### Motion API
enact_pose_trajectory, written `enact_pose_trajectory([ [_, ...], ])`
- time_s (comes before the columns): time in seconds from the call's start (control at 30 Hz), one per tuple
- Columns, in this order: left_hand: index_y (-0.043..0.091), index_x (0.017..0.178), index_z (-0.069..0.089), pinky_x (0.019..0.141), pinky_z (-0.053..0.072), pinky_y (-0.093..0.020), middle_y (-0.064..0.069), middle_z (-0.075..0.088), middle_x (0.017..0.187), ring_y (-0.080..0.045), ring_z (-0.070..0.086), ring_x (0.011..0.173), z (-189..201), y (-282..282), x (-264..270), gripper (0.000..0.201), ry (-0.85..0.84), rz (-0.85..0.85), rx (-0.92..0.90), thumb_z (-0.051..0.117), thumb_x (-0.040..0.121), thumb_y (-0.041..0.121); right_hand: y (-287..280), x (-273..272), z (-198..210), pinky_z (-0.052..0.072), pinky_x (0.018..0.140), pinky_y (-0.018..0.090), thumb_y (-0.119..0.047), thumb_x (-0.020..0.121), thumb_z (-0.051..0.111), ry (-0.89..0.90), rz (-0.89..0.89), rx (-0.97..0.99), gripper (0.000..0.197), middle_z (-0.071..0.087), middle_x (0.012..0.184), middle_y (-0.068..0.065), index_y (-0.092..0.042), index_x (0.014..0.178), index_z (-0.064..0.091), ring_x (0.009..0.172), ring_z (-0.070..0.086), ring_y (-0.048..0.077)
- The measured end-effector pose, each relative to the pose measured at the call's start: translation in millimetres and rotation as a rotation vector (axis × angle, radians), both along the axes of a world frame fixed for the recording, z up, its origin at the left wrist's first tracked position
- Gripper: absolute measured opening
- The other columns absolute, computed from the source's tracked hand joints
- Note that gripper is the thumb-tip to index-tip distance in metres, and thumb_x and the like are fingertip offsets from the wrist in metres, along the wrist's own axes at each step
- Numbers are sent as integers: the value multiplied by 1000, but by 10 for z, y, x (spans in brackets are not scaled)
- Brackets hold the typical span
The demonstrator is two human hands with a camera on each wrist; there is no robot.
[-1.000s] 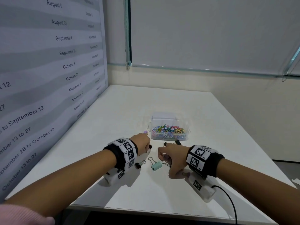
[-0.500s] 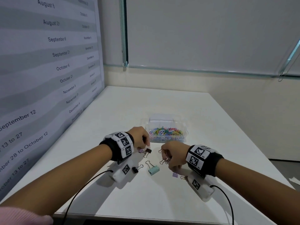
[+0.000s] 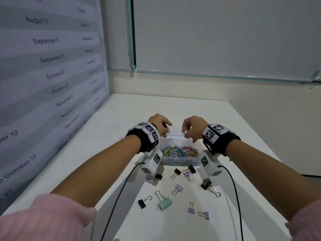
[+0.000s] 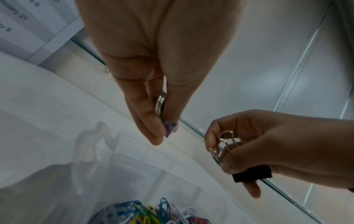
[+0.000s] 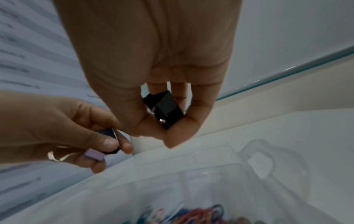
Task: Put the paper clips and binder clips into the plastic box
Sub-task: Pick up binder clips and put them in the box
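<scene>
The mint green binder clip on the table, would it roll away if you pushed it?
Probably not: the mint green binder clip lies on a flat side, so it would likely slide. Its wire handles look stiff and easy to pinch. It seems small and light.

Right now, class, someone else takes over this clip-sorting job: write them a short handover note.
Left hand: raised over the plastic box, pinching a purple binder clip and a black one.
Right hand: also over the box, gripping a black binder clip.
Done: coloured paper clips are in the open box.
Left: drop the held clips in, then gather the binder clips on the table in front of the box, including the mint one.
</scene>
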State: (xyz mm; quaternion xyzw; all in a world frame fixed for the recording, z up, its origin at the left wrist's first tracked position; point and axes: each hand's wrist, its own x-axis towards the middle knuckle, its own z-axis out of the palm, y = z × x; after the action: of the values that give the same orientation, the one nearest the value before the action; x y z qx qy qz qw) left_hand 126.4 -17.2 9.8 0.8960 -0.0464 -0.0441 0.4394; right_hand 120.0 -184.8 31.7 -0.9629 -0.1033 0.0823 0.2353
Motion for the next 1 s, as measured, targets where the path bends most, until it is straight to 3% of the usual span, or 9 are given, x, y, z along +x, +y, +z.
enact_pose_trajectory([
  [0.17, 6, 118, 62, 72, 56, -29, -13, 64, 92, -24, 63, 71, -99, -136, 260, 32, 30, 2, 28, 58, 87, -2, 5, 345, -101, 59, 69, 32, 1, 80, 60, 13, -46, -27, 15, 65, 81, 7, -10, 85, 68, 79, 68, 27],
  [0.27, 10, 130, 54, 93, 49, -33, -17, 59, 124, -26, 60, 107, -131, -143, 278, 46, 43, -126, 132, 53, 87, -6, -28, 421, -122, 50, 80, 25, -3, 82, 62, -20, 10, -93, 24, 70, 107, 8, -11, 102, 71, 96, 65, 21],
  [0.37, 13, 131, 53, 97, 44, -31, -14, 53, 136, -22, 48, 129, -136, -68, 262, 56, 52, -196, 189, 43, 84, -14, -76, 408, -106, 47, 84, 24, -2, 85, 57, -25, 34, -95, 28, 68, 112, 5, -14, 107, 70, 103, 62, 19],
  [0.5, 13, 122, 60, 95, 43, -26, -11, 56, 133, -22, 52, 124, -102, 34, 185, 49, 28, -207, 234, 40, 85, -12, -172, 262, -74, 47, 64, 19, -3, 83, 55, -23, 57, -96, 25, 63, 95, 2, -15, 99, 70, 66, 56, 9],
  [0.67, 16, 112, 64, 84, 45, -25, -7, 61, 121, -21, 58, 102, -3, 224, 1, 37, -31, -162, 325, 45, 87, -3, -347, -111, -4, 41, 68, 22, -8, 81, 60, -60, 124, -183, 12, 62, 89, 1, -18, 84, 65, 75, 54, 13],
  [0.77, 14, 111, 62, 85, 42, -26, -8, 61, 118, -22, 57, 105, 16, 380, -200, 26, -32, -141, 491, 53, 88, 7, -435, -386, 24, 45, 55, 16, -9, 81, 58, -28, 146, -196, 11, 67, 89, 5, -18, 77, 61, 60, 56, 11],
  [0.83, 12, 115, 58, 89, 40, -26, -9, 58, 123, -23, 54, 113, -12, 487, -358, 27, -9, -144, 644, 56, 89, 16, -488, -555, 7, 47, 47, 14, -11, 83, 57, 67, 160, -233, 7, 67, 90, 4, -15, 81, 63, 55, 60, 12],
  [0.9, 12, 121, 54, 94, 39, -27, -9, 55, 127, -24, 51, 118, -83, 605, -519, 35, 61, -144, 765, 57, 89, 25, -527, -708, -50, 54, 53, 18, -16, 84, 61, 211, 159, -287, 9, 66, 99, 6, -13, 92, 63, 58, 61, 11],
  [1.0, 16, 127, 47, 95, 41, -31, -9, 49, 132, -25, 52, 118, -210, 793, -714, 48, 167, -112, 875, 57, 86, 37, -550, -875, -199, 59, 60, 26, -29, 77, 73, 353, 134, -345, 44, 59, 112, 6, -20, 116, 53, 67, 60, 14],
])
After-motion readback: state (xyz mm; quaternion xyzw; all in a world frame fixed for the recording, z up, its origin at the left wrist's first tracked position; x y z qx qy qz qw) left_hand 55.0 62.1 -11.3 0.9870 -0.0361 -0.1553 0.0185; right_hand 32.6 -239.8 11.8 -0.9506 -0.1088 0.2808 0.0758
